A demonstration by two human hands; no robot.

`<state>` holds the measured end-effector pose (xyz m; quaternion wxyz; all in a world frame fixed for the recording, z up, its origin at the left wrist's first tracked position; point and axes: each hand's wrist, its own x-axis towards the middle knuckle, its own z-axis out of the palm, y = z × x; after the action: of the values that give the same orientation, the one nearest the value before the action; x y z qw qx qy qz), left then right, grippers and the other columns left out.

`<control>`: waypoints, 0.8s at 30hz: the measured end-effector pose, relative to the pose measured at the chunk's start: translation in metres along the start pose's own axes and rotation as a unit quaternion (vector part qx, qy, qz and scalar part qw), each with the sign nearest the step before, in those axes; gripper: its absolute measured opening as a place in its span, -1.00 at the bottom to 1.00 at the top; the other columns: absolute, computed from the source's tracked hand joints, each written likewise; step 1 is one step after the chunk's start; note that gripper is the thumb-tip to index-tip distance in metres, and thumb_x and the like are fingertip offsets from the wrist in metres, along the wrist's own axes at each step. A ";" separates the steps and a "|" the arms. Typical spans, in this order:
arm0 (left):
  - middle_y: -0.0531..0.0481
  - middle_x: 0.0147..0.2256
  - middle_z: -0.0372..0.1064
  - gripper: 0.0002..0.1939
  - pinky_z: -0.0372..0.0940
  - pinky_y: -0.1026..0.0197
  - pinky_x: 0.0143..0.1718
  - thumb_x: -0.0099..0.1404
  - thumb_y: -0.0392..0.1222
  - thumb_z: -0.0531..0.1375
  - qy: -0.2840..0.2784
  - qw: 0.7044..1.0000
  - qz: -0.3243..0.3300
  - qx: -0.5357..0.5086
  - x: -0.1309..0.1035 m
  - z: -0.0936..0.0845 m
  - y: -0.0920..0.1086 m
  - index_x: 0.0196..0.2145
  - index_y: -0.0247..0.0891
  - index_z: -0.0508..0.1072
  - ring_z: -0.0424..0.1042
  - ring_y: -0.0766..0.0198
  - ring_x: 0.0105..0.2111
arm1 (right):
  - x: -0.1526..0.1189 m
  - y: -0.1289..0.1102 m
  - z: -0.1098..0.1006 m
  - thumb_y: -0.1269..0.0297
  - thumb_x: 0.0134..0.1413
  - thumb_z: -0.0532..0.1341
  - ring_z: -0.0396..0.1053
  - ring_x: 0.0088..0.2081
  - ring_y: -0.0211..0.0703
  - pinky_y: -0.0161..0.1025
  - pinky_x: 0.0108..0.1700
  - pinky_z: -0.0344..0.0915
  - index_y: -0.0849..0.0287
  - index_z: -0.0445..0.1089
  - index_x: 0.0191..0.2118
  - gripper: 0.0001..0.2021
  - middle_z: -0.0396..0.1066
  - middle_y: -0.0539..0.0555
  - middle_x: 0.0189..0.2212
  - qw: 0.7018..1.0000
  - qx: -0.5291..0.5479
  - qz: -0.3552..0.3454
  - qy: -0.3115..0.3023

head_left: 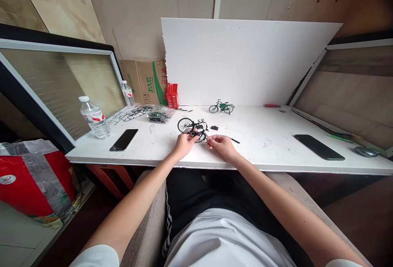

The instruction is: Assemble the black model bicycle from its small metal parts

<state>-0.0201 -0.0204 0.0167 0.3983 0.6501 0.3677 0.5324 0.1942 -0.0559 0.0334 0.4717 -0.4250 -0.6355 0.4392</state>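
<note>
A black model bicycle [186,125] is held just above the white table, tilted, with its larger visible wheel toward the left. My left hand [183,144] grips its frame between thumb and fingers. Close to the bicycle's right-hand wheel, my right hand [221,145] is closed in a pinch. Whatever its fingertips hold is too small to make out. Just behind the bicycle lies a small black part [214,127], and a thin black rod [235,140] rests right of my right hand. Farther back stands a green model bicycle [221,106].
On the left are a phone [124,140], a water bottle [95,117], black sprue frames [135,113] and a bag of parts [160,115]. A red box [172,95] stands behind. A second dark phone [319,147] and a computer mouse [366,151] lie right. A white board [245,62] leans at the back.
</note>
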 end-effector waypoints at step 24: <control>-0.20 -0.03 0.58 -0.62 0.44 0.10 0.00 0.23 -0.17 0.42 -0.025 0.999 0.018 0.018 -0.001 0.003 -0.002 -0.02 -0.28 0.52 0.58 0.15 -0.14 | 0.002 0.006 0.003 -0.04 0.03 0.48 0.43 -0.45 -0.24 -0.24 -0.24 0.38 0.08 0.28 -0.12 -0.52 0.55 -0.01 -0.43 0.993 0.106 -0.002 0.044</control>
<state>-0.0172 -0.0210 0.0143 0.3863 0.6767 0.3551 0.5164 0.1918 -0.0535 0.0279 0.5426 -0.3904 -0.5651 0.4836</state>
